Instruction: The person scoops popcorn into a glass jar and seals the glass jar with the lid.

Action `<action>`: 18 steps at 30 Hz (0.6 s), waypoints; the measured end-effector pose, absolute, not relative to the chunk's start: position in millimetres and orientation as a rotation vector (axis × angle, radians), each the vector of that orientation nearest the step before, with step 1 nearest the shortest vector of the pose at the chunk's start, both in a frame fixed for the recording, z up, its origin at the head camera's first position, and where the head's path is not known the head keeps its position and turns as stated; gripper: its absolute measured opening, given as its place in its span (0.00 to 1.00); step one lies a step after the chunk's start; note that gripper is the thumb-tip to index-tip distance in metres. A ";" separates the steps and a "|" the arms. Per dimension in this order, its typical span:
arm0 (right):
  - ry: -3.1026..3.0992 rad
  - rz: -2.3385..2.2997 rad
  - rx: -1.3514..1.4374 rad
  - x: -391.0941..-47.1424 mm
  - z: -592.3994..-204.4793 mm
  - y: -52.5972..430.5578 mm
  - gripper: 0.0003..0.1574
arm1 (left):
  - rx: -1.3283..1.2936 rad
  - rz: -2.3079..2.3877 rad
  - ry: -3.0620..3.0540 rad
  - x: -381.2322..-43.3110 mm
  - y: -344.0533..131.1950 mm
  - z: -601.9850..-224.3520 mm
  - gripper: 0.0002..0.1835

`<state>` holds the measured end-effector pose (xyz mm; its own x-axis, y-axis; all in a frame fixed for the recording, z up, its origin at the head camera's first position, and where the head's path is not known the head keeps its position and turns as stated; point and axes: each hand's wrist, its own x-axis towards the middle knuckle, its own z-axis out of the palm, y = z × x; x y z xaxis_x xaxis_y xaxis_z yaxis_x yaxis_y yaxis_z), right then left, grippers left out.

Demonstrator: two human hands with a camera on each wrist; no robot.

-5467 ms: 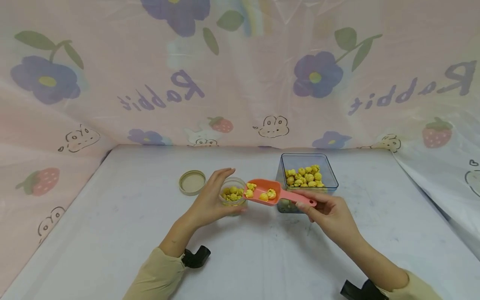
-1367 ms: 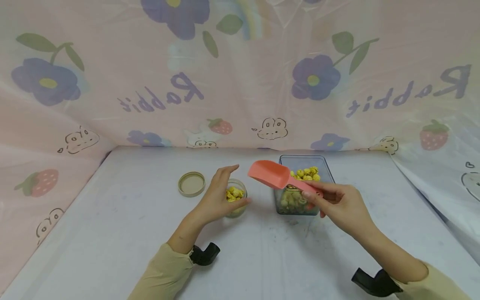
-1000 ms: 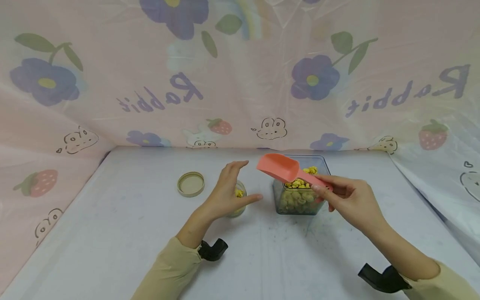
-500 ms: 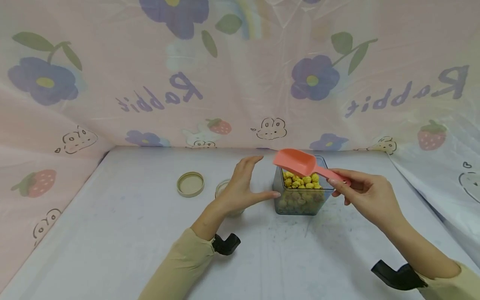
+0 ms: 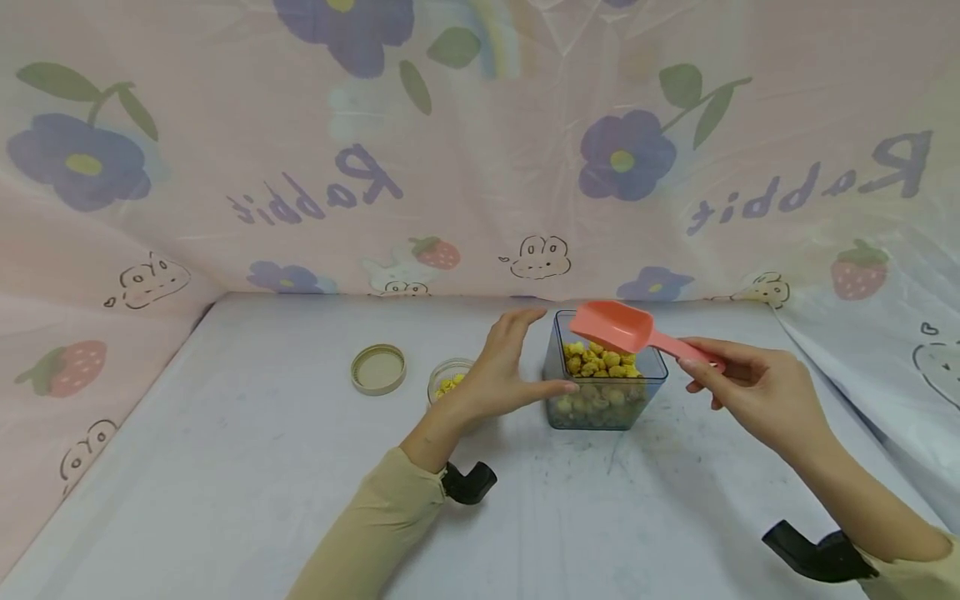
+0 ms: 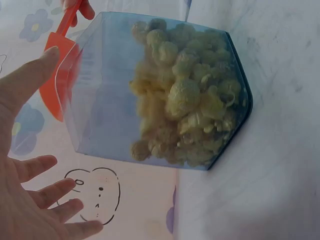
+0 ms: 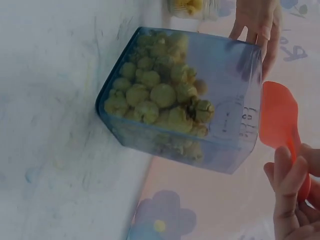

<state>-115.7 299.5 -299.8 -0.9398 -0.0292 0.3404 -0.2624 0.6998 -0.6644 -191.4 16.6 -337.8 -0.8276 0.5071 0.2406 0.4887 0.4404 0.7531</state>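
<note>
In the head view, a clear bin point(image 5: 553, 367) right of centre holds yellow popcorn point(image 5: 600, 363); a jar point(image 5: 432, 387) near centre, partly behind the left hand point(image 5: 495, 375) with its spread fingers point(image 5: 512, 332), holds some too. The right hand point(image 5: 765, 392) pinches an orange scoop point(image 5: 615, 325), its bowl above the bin.

In the left wrist view, the scoop is upper left, behind the thumb point(image 6: 30, 77).

In the right wrist view, fingers curl round its handle, lower right.

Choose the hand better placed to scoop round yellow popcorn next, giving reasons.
Right, probably: the right hand grips the coral plastic scoop above the translucent bluish square container of popcorn; the left hand holds nothing.
</note>
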 end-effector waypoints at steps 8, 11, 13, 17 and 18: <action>-2.621 0.994 0.257 -115.4 -297.4 308.4 0.17 | 0.883 1.417 2.578 -194.4 30.2 -343.4 0.56; -2.648 0.946 0.245 -114.6 -294.1 309.9 0.17 | 0.853 1.469 2.538 -195.7 34.6 -344.7 0.59; -2.663 0.909 0.235 -114.1 -291.3 310.7 0.17 | 0.840 1.500 2.506 -196.4 37.9 -345.3 0.60; -2.669 0.823 0.240 -114.2 -285.5 311.5 0.17 | 0.829 1.524 2.464 -197.5 44.1 -346.8 0.60; -2.669 0.804 0.244 -114.2 -284.1 311.6 0.17 | 0.824 1.525 2.456 -197.6 45.5 -347.5 0.60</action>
